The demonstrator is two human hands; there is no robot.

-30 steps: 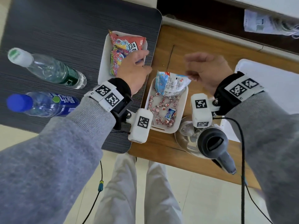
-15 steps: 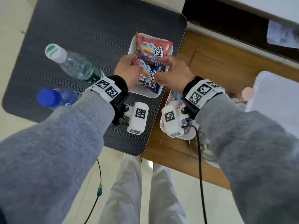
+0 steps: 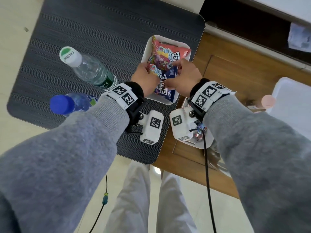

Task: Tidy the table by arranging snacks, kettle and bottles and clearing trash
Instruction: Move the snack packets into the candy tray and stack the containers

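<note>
A white tray on the dark table's right side holds a red snack bag and, nearer to me, a blue snack bag. My left hand grips the blue bag's left edge and my right hand pinches its right edge. A green-capped water bottle and a blue-capped bottle stand at the left. A second white tray with candies lies on the wooden table under my right wrist. The kettle is hidden.
The dark table butts against a wooden table. A white board lies at the right edge. Crumpled paper sits at the far top right. Cables hang from both wrists over the floor.
My right hand came left from above the candy tray onto the snack tray. Both hands now hold the blue snack bag, and my view has shifted left, hiding the kettle.
</note>
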